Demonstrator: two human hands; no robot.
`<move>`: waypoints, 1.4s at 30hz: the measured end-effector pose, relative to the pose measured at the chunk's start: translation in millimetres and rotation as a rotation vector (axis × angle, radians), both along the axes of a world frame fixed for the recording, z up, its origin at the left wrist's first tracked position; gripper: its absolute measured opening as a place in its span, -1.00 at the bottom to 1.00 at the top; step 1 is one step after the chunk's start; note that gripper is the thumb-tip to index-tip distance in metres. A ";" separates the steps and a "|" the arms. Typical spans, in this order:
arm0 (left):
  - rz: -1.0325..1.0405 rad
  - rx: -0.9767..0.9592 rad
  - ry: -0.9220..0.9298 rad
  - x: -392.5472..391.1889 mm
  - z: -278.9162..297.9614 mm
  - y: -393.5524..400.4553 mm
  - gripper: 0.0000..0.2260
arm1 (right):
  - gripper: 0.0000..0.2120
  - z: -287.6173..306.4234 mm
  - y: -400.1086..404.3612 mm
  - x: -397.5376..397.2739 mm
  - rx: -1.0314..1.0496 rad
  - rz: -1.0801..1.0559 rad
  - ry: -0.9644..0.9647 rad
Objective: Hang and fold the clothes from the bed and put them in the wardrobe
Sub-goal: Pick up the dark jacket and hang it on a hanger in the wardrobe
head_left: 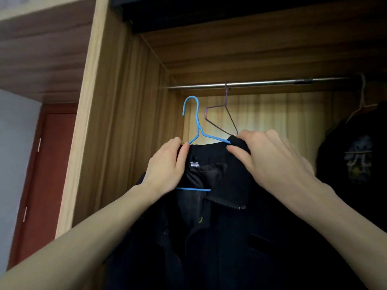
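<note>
A dark jacket [219, 227] on a blue hanger [198, 122] is held up in front of the open wardrobe [125, 101], below the rail [251, 84]. The hanger's hook is seen just under the rail's left end and is not on it. The collar's left side is pinched by the left hand [165, 166], where the hanger's arm enters the cloth. The collar's right side is clamped by the right hand [270, 162], thumb beneath and fingers over the top. A purple hanger [222, 114] is hung on the rail just behind the blue one. At the rail's right end a dark garment [356, 155] is hung on a pale hanger [361, 101].
</note>
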State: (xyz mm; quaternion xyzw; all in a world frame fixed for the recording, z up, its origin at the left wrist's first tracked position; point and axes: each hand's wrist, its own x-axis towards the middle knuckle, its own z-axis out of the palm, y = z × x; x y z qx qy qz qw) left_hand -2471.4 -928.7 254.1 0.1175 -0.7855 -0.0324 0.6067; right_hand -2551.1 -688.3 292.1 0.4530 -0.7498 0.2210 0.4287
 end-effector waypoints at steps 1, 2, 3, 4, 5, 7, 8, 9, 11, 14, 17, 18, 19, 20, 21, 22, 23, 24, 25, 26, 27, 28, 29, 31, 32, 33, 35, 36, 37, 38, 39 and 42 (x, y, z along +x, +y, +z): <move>-0.013 0.037 0.001 0.5 2.3 -6.3 -0.67 | -0.67 2.0 -10.1 3.3 -0.008 -0.011 -0.009; -0.034 0.076 -0.005 1.1 5.2 -12.5 -0.65 | -0.68 3.4 -20.5 7.0 -0.021 -0.024 -0.020; -0.063 0.119 -0.015 2.0 8.5 -18.7 -0.63 | -0.68 4.3 -31.3 10.3 -0.032 -0.040 -0.030; -0.098 0.165 -0.027 2.7 11.7 -25.3 -0.62 | -0.69 5.2 -41.5 13.8 -0.037 -0.058 -0.034; -0.127 0.208 -0.043 3.6 14.5 -31.9 -0.62 | -0.69 6.6 -51.7 16.7 -0.033 -0.079 -0.041; -0.145 0.258 -0.091 4.0 20.3 -43.8 -0.66 | -0.71 10.5 -69.2 22.1 -0.031 -0.125 -0.063; -0.137 0.268 -0.119 3.4 23.4 -49.2 -0.68 | -0.72 13.0 -77.3 24.6 -0.037 -0.146 -0.066; -0.119 0.274 -0.145 2.5 27.0 -54.1 -0.67 | -0.74 15.9 -85.1 26.5 -0.044 -0.169 -0.068; -0.065 0.278 -0.176 -0.5 36.8 -61.7 -0.63 | -0.77 23.2 -101.1 28.6 -0.059 -0.206 -0.076; -0.004 0.263 -0.157 -3.2 51.8 -67.7 -0.61 | -0.85 34.1 -129.1 33.9 -0.086 -0.238 -0.084; 0.039 0.217 -0.083 -0.3 63.6 -73.1 -0.62 | -0.92 45.5 -158.0 42.2 -0.068 -0.262 -0.037; 0.048 0.208 -0.059 1.1 67.1 -75.8 -0.62 | -0.87 49.9 -166.2 48.0 -0.048 -0.261 -0.029; 0.051 0.203 -0.043 2.1 70.1 -79.1 -0.62 | -0.83 54.7 -173.8 52.4 -0.028 -0.270 -0.030; 0.052 0.201 -0.031 3.0 73.2 -82.7 -0.62 | -0.79 59.6 -180.1 57.0 -0.014 -0.282 -0.030; 0.052 0.201 -0.021 4.6 75.6 -86.5 -0.62 | -0.76 64.4 -185.8 60.1 -0.005 -0.301 -0.030; 0.049 0.205 -0.010 5.8 78.1 -90.7 -0.62 | -0.73 69.5 -190.7 62.0 -0.001 -0.318 -0.028; 0.043 0.217 -0.002 7.6 80.2 -94.5 -0.62 | -0.70 74.6 -195.0 62.7 0.005 -0.339 -0.024; 0.033 0.231 0.003 8.7 82.4 -97.7 -0.62 | -0.69 79.8 -198.4 62.5 0.006 -0.359 -0.020; 0.018 0.247 0.003 9.2 84.8 -99.6 -0.63 | -0.68 84.6 -201.0 61.0 0.006 -0.378 -0.011; 0.001 0.257 0.000 8.6 87.5 -100.0 -0.63 | -0.68 89.9 -202.8 59.8 -0.001 -0.397 0.000; -0.017 0.257 -0.009 7.3 90.4 -99.3 -0.64 | -0.68 95.7 -203.6 57.8 -0.013 -0.414 0.011; -0.033 0.245 -0.015 5.4 93.3 -98.1 -0.65 | -0.68 101.8 -204.0 55.8 -0.029 -0.425 0.015; -0.050 0.228 -0.015 3.3 96.1 -96.4 -0.66 | -0.68 107.8 -204.4 53.2 -0.046 -0.429 0.012; -0.100 0.199 0.002 -0.2 102.2 -95.5 -0.67 | -0.68 120.5 -205.9 48.1 -0.073 -0.422 0.003; -0.129 0.188 0.009 -2.7 105.3 -96.6 -0.67 | -0.69 126.4 -206.7 45.6 -0.087 -0.415 -0.005; -0.156 0.177 0.009 -5.0 108.6 -98.3 -0.67 | -0.69 132.2 -207.7 43.4 -0.105 -0.407 -0.015; -0.194 0.149 -0.007 -12.0 115.5 -101.3 -0.67 | -0.69 141.9 -209.9 37.9 -0.133 -0.401 -0.021; -0.208 0.130 -0.018 -16.9 118.7 -102.8 -0.67 | -0.68 145.8 -211.3 34.9 -0.142 -0.399 -0.018; -0.223 0.111 -0.031 -22.0 121.6 -103.6 -0.66 | -0.68 149.3 -213.0 31.6 -0.149 -0.397 -0.011; -0.239 0.095 -0.043 -27.9 124.8 -104.1 -0.65 | -0.69 152.9 -214.3 28.2 -0.155 -0.393 -0.009; -0.255 0.083 -0.057 -32.4 126.3 -103.6 -0.64 | -0.69 155.3 -216.1 24.7 -0.160 -0.387 -0.015; -0.280 0.059 -0.081 -47.8 130.5 -104.8 -0.60 | -0.70 163.1 -220.8 11.5 -0.178 -0.376 -0.035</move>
